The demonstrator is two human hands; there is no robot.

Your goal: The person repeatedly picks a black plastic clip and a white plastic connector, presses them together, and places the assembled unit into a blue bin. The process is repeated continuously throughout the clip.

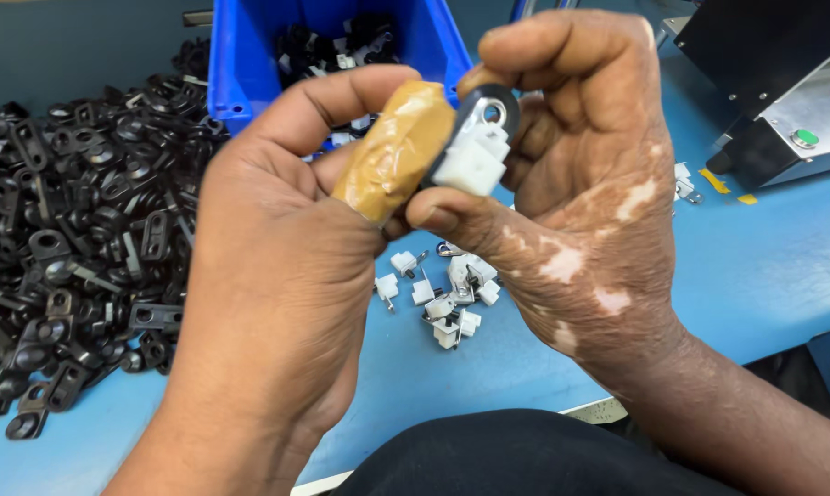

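Note:
Both hands are raised close to the camera over a blue table [764, 276]. My right hand [580, 184] pinches a small black clip with a round metal eyelet [488, 112] that carries a white plastic block [473, 158]. My left hand [277, 266] presses against the same piece with its thumb, which is wrapped in tan tape [395, 152]. Below the hands, several small white blocks with metal pins [443, 294] lie loose on the table.
A large heap of black clips [75, 239] covers the table's left side. A blue bin [250, 55] holding black and white parts stands at the back. A black and silver machine with a green button [782, 101] sits at the right.

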